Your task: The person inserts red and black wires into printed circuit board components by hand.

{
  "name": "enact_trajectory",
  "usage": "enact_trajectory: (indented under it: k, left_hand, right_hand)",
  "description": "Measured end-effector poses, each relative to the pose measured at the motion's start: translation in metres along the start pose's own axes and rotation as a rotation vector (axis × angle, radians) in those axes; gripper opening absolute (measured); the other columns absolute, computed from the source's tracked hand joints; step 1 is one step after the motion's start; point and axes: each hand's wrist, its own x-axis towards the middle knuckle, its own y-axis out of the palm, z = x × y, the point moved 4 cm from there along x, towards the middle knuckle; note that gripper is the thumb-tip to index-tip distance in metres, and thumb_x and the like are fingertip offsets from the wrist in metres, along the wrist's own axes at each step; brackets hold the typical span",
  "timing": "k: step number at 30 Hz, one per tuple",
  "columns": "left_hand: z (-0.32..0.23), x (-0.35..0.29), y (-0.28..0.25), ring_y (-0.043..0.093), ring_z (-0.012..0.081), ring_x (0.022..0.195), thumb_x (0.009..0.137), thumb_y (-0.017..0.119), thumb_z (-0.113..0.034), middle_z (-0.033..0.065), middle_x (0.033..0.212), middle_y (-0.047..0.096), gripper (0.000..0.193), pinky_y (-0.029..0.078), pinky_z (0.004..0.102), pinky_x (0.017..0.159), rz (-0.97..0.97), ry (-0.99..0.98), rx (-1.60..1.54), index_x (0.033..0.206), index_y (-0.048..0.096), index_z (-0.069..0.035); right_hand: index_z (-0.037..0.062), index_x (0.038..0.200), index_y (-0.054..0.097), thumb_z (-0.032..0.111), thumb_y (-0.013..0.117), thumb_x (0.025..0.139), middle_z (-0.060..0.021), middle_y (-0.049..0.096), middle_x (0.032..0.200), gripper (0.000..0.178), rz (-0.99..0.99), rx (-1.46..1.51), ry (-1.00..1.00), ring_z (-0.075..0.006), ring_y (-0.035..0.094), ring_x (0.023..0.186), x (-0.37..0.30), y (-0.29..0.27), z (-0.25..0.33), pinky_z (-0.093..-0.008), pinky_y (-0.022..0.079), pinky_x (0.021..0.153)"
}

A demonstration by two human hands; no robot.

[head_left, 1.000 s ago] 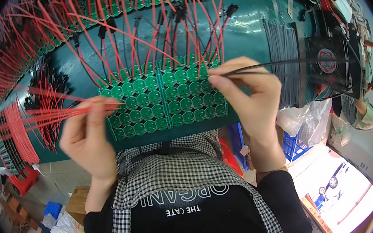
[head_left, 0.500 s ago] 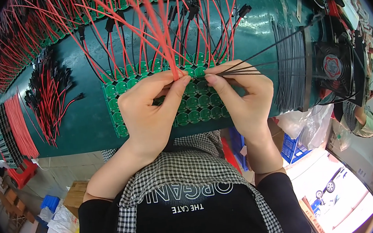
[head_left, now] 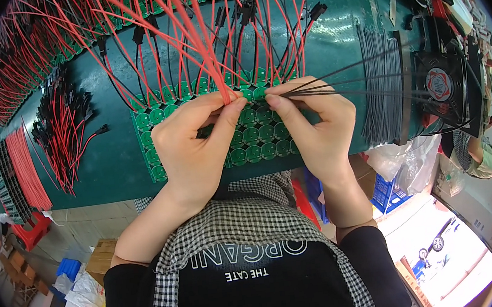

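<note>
A panel of small round green circuit boards point(head_left: 256, 135) lies at the near edge of the green table, with red and black wires standing up from its far rows. Over its left part, my left hand point(head_left: 197, 143) pinches a bundle of red wires point(head_left: 201, 44) between thumb and fingertips. Across from it, my right hand point(head_left: 317, 119) pinches several black wires point(head_left: 341, 88), which fan out to the right. Both sets of fingertips are close together above the boards but apart. The wire ends inside the fingers are hidden.
At left lie a pile of red-black connector leads point(head_left: 64, 133) and a row of red wires point(head_left: 24, 168). Black wires point(head_left: 378, 85) lie in a row at right, beside a small fan point(head_left: 439, 84). More wired boards point(head_left: 38, 58) fill the far left. A person point(head_left: 486, 158) is at far right.
Both hands have shifted slightly left, still pinching their wires. The board panel has slid a little to the left too, and its upright wires have moved with it.
</note>
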Motion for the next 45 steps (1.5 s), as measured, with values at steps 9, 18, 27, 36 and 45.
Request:
enact_trajectory:
  k: [9, 18, 27, 36, 45]
  left_hand:
    - [-0.005, 0.003, 0.003, 0.067, 0.0149, 0.068, 0.078, 0.071, -0.002, 0.0125, 0.082, 0.069, 0.013, 0.052, 0.0242, 0.059, 0.047, 0.064, 0.108, 0.090, 0.069, 0.003]
    - [0.000, 0.006, 0.011, 0.068, 0.0171, 0.074, 0.082, 0.066, -0.001, 0.0143, 0.096, 0.069, 0.029, 0.052, 0.0258, 0.063, 0.029, 0.128, 0.065, 0.110, 0.063, 0.001]
    - [-0.004, 0.010, 0.008, 0.066, 0.0169, 0.074, 0.086, 0.059, 0.001, 0.0140, 0.102, 0.068, 0.020, 0.052, 0.0274, 0.064, 0.110, 0.020, -0.043, 0.106, 0.062, 0.004]
    - [-0.003, 0.006, 0.009, 0.066, 0.0221, 0.078, 0.086, 0.061, 0.000, 0.0145, 0.097, 0.068, 0.017, 0.053, 0.0297, 0.067, 0.065, 0.127, 0.013, 0.102, 0.063, 0.004]
    - [0.000, 0.005, 0.008, 0.069, 0.0169, 0.075, 0.089, 0.060, -0.003, 0.0126, 0.088, 0.067, 0.014, 0.053, 0.0258, 0.064, 0.062, -0.036, -0.107, 0.100, 0.065, 0.003]
  right_hand:
    - [-0.0021, 0.081, 0.068, 0.000, 0.069, 0.075, -0.0110, 0.068, 0.081, 0.007, -0.011, -0.098, -0.084, -0.0232, 0.066, 0.075, 0.002, 0.001, 0.007, -0.0303, 0.052, 0.066]
    - [-0.0061, 0.086, 0.062, -0.006, 0.067, 0.076, -0.0130, 0.067, 0.085, 0.011, -0.035, -0.252, -0.108, -0.0188, 0.061, 0.069, 0.003, 0.008, 0.018, -0.0265, 0.049, 0.066]
    - [-0.0002, 0.087, 0.064, -0.002, 0.069, 0.076, -0.0104, 0.065, 0.082, 0.013, -0.067, -0.127, -0.115, -0.0227, 0.064, 0.067, -0.005, 0.004, 0.017, -0.0298, 0.050, 0.057]
    - [0.0000, 0.084, 0.064, -0.003, 0.070, 0.074, -0.0104, 0.065, 0.080, 0.012, -0.069, -0.188, -0.187, -0.0224, 0.065, 0.067, 0.001, 0.013, 0.021, -0.0287, 0.051, 0.057]
    - [-0.0045, 0.080, 0.062, -0.003, 0.069, 0.077, -0.0096, 0.066, 0.080, 0.008, -0.139, -0.059, -0.018, -0.0150, 0.064, 0.068, -0.002, 0.012, 0.007, -0.0250, 0.051, 0.060]
